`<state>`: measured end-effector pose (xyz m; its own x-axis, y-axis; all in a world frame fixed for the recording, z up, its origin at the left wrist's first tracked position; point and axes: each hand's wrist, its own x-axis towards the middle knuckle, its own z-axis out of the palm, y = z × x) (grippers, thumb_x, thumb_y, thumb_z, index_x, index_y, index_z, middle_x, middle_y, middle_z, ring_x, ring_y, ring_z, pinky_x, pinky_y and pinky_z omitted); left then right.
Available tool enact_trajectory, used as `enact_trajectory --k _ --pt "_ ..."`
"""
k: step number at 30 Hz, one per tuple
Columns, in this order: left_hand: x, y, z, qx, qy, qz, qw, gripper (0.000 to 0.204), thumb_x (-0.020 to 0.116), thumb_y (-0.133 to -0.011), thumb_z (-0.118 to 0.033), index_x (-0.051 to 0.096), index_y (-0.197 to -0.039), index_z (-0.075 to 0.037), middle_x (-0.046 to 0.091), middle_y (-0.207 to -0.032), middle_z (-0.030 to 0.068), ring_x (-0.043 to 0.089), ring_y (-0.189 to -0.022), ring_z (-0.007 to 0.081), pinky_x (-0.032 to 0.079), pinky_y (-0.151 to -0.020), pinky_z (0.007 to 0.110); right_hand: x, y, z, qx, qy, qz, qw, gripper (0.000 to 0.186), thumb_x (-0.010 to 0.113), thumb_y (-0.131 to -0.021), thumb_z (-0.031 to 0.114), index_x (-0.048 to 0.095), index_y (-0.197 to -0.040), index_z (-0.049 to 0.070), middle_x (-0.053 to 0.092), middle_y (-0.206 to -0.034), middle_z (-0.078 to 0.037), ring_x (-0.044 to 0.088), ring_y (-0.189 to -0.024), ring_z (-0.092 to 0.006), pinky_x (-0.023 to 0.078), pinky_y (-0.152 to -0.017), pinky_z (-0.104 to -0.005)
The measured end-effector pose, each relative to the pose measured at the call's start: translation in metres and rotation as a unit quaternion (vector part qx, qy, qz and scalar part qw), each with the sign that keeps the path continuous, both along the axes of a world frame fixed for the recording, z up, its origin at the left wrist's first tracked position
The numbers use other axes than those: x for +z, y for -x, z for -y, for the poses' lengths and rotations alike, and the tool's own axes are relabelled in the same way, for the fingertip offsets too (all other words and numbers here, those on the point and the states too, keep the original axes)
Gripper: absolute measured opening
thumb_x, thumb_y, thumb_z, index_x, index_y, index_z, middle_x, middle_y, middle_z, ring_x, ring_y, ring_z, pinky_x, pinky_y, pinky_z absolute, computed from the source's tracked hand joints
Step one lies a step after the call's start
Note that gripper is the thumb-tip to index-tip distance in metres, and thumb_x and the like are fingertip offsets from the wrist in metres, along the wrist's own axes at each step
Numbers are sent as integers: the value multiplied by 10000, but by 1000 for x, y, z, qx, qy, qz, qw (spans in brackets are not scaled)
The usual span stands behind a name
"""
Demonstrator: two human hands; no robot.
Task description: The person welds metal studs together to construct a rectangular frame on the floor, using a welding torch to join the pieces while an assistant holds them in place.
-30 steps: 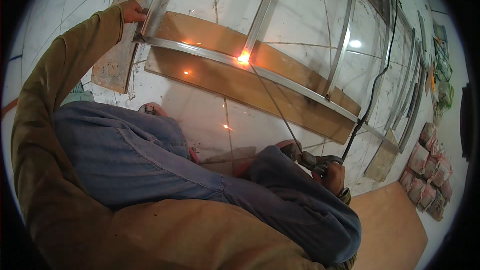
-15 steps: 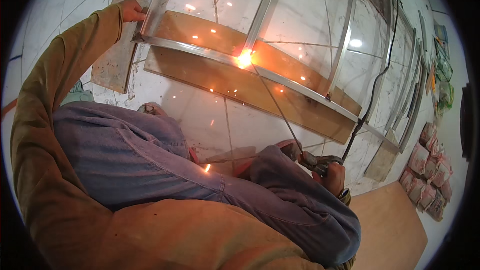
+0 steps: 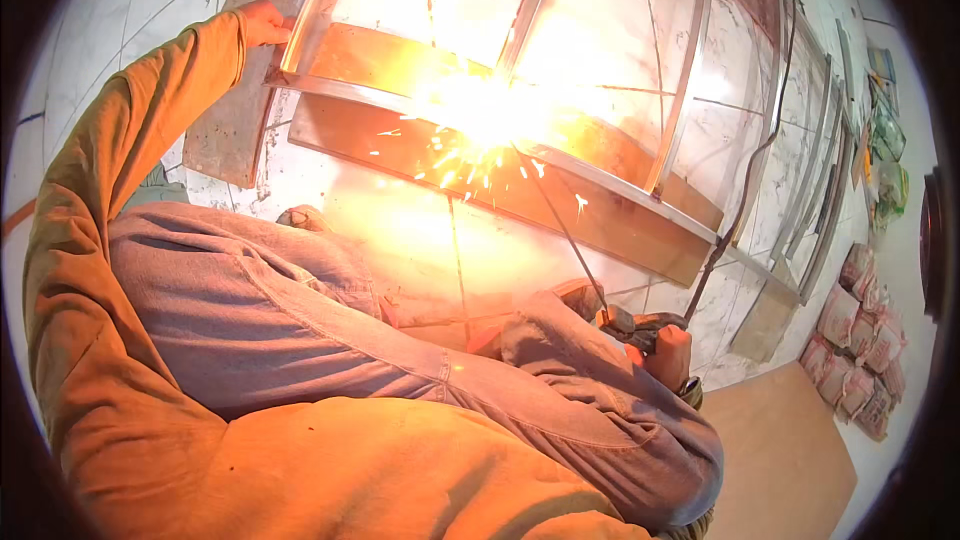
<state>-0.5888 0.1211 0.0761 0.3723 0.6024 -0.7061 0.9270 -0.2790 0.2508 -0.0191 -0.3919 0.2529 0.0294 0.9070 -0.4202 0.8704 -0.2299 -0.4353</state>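
Observation:
My left hand, at the upper left, is closed on the corner of a silvery metal frame lying on the floor. In my right hand, low beside my knee, is an electrode holder. A long thin welding electrode slants up from it to the joint of a crossbar and the frame's near rail. There a blinding welding arc burns and throws sparks, hiding the joint and the electrode's tip.
Wooden boards lie under the frame's near rail. A black cable runs from my right hand up across the frame. Bagged packages are piled at right, near a plywood sheet. Green plastic bags lie farther up.
The small orange glow at the joint has flared into a large white-yellow arc with a burst of sparks, lighting my sleeve and trousers. Both hands stay nearly where they were.

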Motion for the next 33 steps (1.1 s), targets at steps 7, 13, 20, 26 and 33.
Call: enact_trajectory --k 7,13,20,26,33 --pt "0 5 0 27 9 18 999 331 707 -883 -354 725 -839 -26 615 -676 36 547 -644 142 434 -618 358 -9 -3 1 39 -56 39 997 225 768 -639 175 671 -763 14 643 -708 -169 638 -633 -376 507 -585 -434" --pt "3 2 4 19 9 14 1000 343 697 -886 -343 722 -883 -2 632 -708 49 562 -688 141 446 -649 357 -11 -22 22 53 31 88 994 280 779 -619 135 699 -850 -1 667 -745 -180 633 -649 -378 498 -592 -429" --pt "-4 20 -1 3 -6 60 998 417 716 -840 -386 712 -869 30 628 -682 110 560 -683 150 446 -651 392 9 21 -19 -31 -83 -98 991 264 733 -670 73 727 -931 36 679 -759 -171 685 -711 -361 534 -628 -399" --pt "-41 57 -25 -13 -2 111 994 408 723 -820 -445 748 -824 -38 657 -702 107 598 -688 167 462 -654 391 20 -7 -39 -168 -173 -44 969 125 694 -799 17 676 -922 1 681 -750 -151 667 -664 -216 506 -622 -314" --pt "-37 -23 18 -37 -75 -111 990 377 783 -736 -438 782 -872 -87 724 -957 189 690 -922 357 541 -863 426 124 -101 -79 -257 -148 -52 954 187 713 -875 103 651 -997 -26 559 -649 -33 459 -614 -74 426 -554 -279"
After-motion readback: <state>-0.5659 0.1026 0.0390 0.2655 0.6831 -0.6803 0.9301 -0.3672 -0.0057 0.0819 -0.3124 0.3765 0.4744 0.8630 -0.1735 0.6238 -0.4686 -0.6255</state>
